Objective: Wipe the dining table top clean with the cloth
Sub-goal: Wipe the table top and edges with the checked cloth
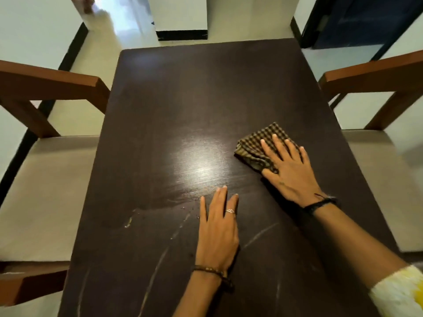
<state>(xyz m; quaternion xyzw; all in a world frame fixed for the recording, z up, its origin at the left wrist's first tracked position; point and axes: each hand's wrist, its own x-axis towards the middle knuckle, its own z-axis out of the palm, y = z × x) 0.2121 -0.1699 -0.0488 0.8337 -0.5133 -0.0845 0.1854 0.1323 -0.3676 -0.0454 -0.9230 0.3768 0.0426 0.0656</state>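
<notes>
The dark brown dining table top [183, 106] fills the middle of the view. A folded brown checked cloth [256, 147] lies on its right half. My right hand [288, 170] presses flat on the cloth with fingers spread, covering its near right part. My left hand [217, 229] rests flat on the bare table, nearer to me and left of the cloth, holding nothing. Pale streaks and small crumbs [180, 223] mark the near part of the top; a shiny patch [203, 156] reflects light at the centre.
A wooden chair with a beige seat [45, 197] stands at the table's left side, another [377, 170] at the right. Beyond the far edge are pale floor, a white wall block [180, 17] and a dark blue door [357, 21].
</notes>
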